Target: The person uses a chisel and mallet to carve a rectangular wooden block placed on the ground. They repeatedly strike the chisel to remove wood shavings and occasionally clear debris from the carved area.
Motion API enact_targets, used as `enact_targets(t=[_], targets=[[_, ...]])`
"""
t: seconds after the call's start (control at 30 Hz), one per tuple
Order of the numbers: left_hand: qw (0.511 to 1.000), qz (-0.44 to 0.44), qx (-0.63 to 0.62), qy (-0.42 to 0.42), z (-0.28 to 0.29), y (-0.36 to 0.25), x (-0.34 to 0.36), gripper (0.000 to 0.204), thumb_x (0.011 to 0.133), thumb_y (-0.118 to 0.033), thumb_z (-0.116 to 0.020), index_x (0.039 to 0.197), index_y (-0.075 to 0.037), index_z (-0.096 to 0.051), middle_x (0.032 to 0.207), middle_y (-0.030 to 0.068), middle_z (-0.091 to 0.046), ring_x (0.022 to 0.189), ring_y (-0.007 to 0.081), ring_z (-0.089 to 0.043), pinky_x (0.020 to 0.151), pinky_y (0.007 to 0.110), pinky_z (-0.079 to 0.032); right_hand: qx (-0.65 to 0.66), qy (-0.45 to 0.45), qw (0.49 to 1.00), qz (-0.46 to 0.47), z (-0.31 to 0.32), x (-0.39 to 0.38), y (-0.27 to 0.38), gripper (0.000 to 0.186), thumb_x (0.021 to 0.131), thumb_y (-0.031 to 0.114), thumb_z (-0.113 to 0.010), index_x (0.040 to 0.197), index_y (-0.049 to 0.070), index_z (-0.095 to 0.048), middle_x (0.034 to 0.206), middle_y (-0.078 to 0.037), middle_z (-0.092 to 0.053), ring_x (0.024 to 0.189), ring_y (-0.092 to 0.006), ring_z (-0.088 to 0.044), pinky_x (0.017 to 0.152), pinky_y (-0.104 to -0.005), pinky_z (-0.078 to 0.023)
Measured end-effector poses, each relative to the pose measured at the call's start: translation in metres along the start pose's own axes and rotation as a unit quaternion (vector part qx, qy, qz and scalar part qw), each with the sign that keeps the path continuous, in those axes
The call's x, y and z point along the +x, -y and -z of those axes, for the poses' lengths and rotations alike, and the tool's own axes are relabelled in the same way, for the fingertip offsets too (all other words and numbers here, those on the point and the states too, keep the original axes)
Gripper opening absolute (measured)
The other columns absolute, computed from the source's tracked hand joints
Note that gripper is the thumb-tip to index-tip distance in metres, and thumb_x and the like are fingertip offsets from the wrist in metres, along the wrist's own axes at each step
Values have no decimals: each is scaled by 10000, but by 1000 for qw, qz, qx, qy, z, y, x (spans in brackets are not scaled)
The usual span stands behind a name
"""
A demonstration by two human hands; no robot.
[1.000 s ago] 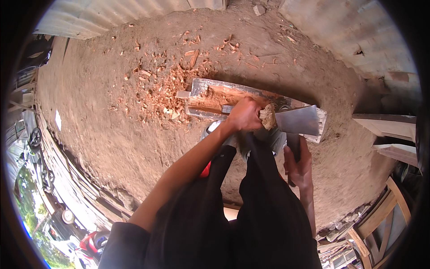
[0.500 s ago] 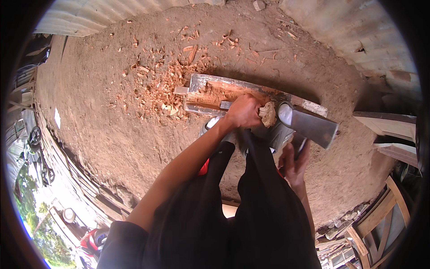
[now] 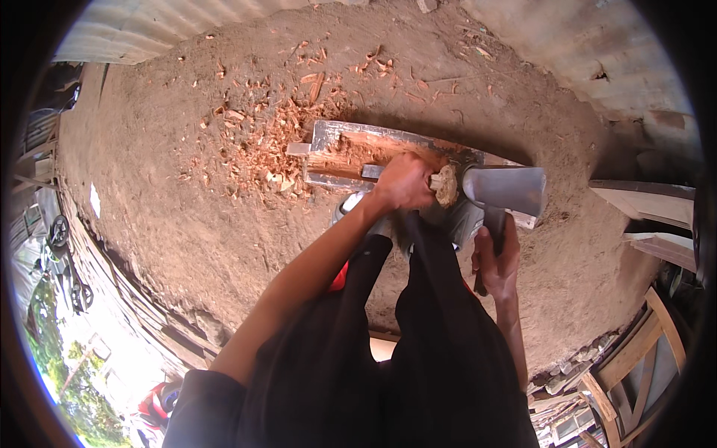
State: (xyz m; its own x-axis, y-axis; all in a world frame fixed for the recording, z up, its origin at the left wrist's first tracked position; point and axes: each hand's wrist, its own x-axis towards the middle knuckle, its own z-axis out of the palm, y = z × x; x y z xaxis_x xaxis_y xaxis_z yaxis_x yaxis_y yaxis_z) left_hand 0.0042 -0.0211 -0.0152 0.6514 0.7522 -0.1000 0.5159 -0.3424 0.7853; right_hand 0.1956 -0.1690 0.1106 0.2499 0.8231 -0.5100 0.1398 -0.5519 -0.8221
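My left hand [image 3: 407, 181] is closed round a chisel; its frayed wooden handle end [image 3: 447, 185] sticks out to the right and its flat metal blade [image 3: 372, 172] to the left. The chisel lies over the reddish hollow of a long wooden beam [image 3: 351, 138] with dark, worn sides. In my right hand [image 3: 499, 257] is the dark handle of a hatchet. The rounded back of the hatchet's broad grey head [image 3: 511, 188] faces the chisel's handle end, a small gap apart. My left hand hides the middle of the chisel.
Reddish wood chips [image 3: 280, 149] lie scattered on the dirt floor [image 3: 179, 149] to the left and beyond the beam. My feet are against its near side. Wooden boards [image 3: 646, 201] stand at the right, and corrugated sheet [image 3: 590, 60] rises at the far right.
The hatchet has turned from a downward slant to nearly level, its broad edge moving up and left. My right hand has risen slightly. My left hand keeps the chisel in about the same place.
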Motion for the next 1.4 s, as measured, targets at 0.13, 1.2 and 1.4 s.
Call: enact_targets(t=[0.13, 1.2, 1.4], targets=[[1000, 12, -9, 1, 2, -1, 1, 211, 589, -154, -675, 765, -38, -694, 710, 237, -655, 717, 453, -669, 697, 510, -567, 76, -48, 994, 56, -22, -8, -2, 321, 1043, 130, -630, 1308, -10, -516, 667, -26, -582, 496, -82, -532, 431, -277, -425], [999, 4, 33, -15, -1, 13, -5, 673, 580, -159, -724, 1252, -138, -749, 772, 214, -676, 782, 433, -677, 731, 488, -565, 1, 65, 996, -57, 1, -2, 29, 244, 1030, 104, -621, 1243, 5, -553, 709, -30, -579, 505, -94, -526, 430, -269, -417], [999, 18, -39, -33, 13, -6, -3, 375, 582, -133, -688, 940, -67, -776, 754, 236, -658, 764, 455, -658, 706, 502, -555, 90, -31, 995, 16, -21, -9, 4, 272, 1030, 126, -642, 1262, 25, -541, 694, -40, -590, 476, -110, -534, 441, -275, -419]])
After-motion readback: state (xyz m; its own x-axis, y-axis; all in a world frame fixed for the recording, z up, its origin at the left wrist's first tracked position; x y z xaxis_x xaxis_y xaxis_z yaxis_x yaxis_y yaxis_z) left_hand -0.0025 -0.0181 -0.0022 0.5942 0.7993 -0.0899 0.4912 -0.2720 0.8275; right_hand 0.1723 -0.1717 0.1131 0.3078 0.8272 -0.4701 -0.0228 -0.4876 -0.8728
